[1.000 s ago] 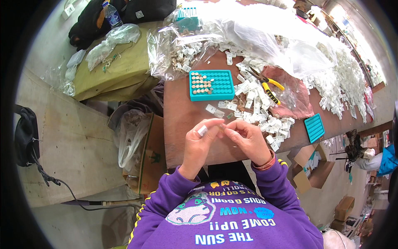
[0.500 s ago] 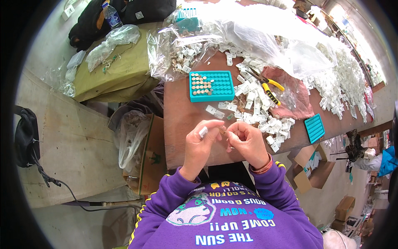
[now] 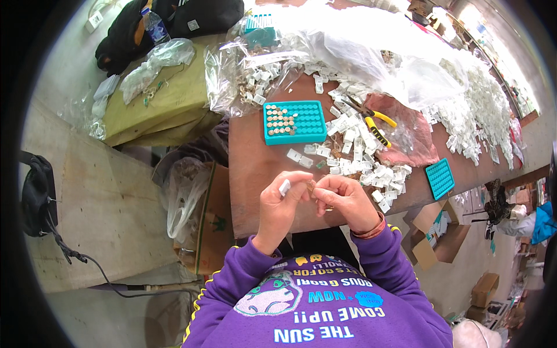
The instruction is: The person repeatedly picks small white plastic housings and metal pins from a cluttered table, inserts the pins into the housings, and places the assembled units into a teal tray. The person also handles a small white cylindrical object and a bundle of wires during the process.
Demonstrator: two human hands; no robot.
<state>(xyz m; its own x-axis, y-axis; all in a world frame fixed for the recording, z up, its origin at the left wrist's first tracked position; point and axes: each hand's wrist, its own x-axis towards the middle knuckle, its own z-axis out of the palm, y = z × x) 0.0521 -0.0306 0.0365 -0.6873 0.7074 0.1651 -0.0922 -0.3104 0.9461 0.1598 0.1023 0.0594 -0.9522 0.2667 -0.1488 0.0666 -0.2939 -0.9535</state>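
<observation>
Both hands — small brown part

A long brown worktable runs from the middle toward the upper right, and to its left stands a lower surface under an olive-green cloth. The floor on the left is pale, worn concrete, with a dark cable trailing across it from a black object at the edge. Open cardboard boxes sit on the floor to the right, where bright daylight washes out the upper corner.
</observation>
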